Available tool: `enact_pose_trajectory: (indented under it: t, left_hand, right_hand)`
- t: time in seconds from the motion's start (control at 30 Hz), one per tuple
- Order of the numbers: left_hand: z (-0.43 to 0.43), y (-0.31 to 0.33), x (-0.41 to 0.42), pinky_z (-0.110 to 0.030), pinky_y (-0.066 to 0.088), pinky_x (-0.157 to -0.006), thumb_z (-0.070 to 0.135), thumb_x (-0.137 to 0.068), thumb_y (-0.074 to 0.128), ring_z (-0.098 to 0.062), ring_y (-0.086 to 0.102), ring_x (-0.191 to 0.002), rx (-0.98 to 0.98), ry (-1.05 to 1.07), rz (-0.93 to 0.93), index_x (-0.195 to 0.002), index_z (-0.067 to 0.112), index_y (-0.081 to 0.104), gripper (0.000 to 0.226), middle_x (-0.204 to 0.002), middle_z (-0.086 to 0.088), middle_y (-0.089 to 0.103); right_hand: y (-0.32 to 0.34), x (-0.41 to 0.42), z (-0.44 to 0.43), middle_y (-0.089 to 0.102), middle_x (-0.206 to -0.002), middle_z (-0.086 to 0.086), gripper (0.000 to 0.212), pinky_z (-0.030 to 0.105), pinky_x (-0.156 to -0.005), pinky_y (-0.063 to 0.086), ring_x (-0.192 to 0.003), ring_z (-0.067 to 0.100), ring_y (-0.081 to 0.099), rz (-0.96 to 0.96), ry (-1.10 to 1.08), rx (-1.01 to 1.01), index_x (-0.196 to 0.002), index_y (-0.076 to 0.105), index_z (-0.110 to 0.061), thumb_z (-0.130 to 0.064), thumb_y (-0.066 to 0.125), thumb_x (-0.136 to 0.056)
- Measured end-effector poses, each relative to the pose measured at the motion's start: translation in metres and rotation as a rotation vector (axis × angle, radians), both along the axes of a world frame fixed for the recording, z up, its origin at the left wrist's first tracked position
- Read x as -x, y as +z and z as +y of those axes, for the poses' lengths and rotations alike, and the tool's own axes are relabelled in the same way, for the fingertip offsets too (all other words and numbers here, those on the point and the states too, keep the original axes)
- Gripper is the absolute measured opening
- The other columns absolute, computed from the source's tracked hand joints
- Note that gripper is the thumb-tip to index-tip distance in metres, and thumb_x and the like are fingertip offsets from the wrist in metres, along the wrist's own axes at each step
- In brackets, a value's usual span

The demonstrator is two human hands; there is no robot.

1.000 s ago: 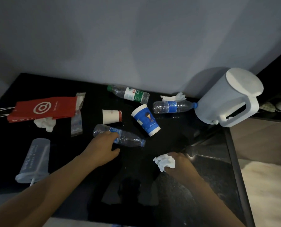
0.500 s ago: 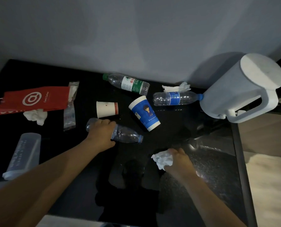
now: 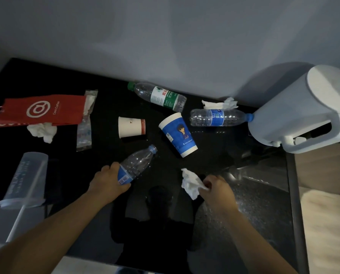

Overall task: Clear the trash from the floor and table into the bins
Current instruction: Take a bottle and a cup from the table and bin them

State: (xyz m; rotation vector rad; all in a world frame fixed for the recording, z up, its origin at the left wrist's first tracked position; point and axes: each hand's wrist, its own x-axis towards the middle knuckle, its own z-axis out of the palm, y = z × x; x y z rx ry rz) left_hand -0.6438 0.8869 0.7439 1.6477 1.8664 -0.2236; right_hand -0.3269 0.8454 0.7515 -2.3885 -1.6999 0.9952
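- Left hand (image 3: 107,182): fingers wrapped round the label end of a bottle (image 3: 139,164), firm hold. The cap points toward the blue cup (image 3: 178,134). Bottle sits nearer us and left of that cup.
- Right hand (image 3: 216,186): fingertips pinch a tissue (image 3: 190,183), nearer us than the cup.
- Our read: both picks are made and the carry to the bins is next. No bins in view.
- We'd grip the bottle lightly, since thin plastic buckles, and ball the tissue tight so no scraps drop.
- Bottle: clear, looks empty, blue cap, blue barcode label.
- Tissue: white, crumpled.
- Still to clear: a white cup (image 3: 131,127) left of the blue cup, and two bottles behind it.
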Motion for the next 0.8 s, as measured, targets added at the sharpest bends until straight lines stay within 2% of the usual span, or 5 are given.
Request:
enact_pose_trajectory:
  t: [0.2, 0.4, 0.47, 0.63, 0.8]
  left_hand:
    - [-0.004, -0.007, -0.003, -0.043, 0.053, -0.084, 0.051, -0.072, 0.073, -0.022, 0.053, -0.103, -0.05, 0.004, 0.052, -0.125, 0.022, 0.034, 0.072, -0.118, -0.006, 0.049]
    - [-0.006, -0.008, -0.002, -0.042, 0.052, -0.085, 0.052, -0.073, 0.072, -0.021, 0.051, -0.104, -0.055, -0.005, 0.071, -0.129, 0.022, 0.032, 0.075, -0.12, -0.005, 0.047]
    - [-0.006, -0.008, -0.002, -0.042, 0.052, -0.086, 0.052, -0.073, 0.072, -0.022, 0.051, -0.105, -0.057, -0.004, 0.075, -0.129, 0.022, 0.031, 0.075, -0.121, -0.006, 0.047]
    - [-0.005, -0.008, -0.004, -0.042, 0.052, -0.087, 0.052, -0.074, 0.071, -0.023, 0.051, -0.107, -0.059, -0.007, 0.099, -0.131, 0.022, 0.031, 0.076, -0.123, -0.006, 0.047]
    - [-0.005, -0.008, -0.004, -0.041, 0.051, -0.087, 0.053, -0.074, 0.071, -0.022, 0.051, -0.108, -0.057, -0.003, 0.101, -0.13, 0.024, 0.03, 0.075, -0.123, -0.005, 0.046]
  right_hand:
    - [0.027, 0.007, 0.029, 0.054, -0.095, -0.002, 0.016, 0.012, -0.058, 0.033, -0.076, 0.008, 0.052, 0.07, 0.051, -0.202, -0.098, 0.064, -0.018, -0.02, 0.068, -0.083]
    - [0.005, 0.023, 0.031, 0.044, -0.127, 0.007, 0.065, 0.032, -0.088, 0.046, -0.116, 0.026, 0.047, -0.081, 0.168, 0.027, -0.137, 0.043, -0.018, -0.03, 0.071, -0.079]
    - [-0.005, 0.028, 0.029, 0.043, -0.127, 0.007, 0.06, 0.034, -0.091, 0.047, -0.115, 0.026, 0.046, -0.151, 0.212, 0.076, -0.134, 0.044, -0.018, -0.033, 0.07, -0.081]
    - [-0.01, 0.032, 0.029, 0.057, -0.102, 0.003, 0.018, 0.021, -0.06, 0.037, -0.085, 0.015, 0.054, -0.089, 0.218, 0.024, -0.101, 0.057, -0.014, -0.025, 0.061, -0.088]
    - [0.02, 0.026, 0.043, 0.053, -0.082, -0.002, 0.022, 0.016, -0.051, 0.027, -0.069, 0.012, 0.05, 0.033, 0.189, -0.183, -0.081, 0.049, -0.019, -0.03, 0.067, -0.084]
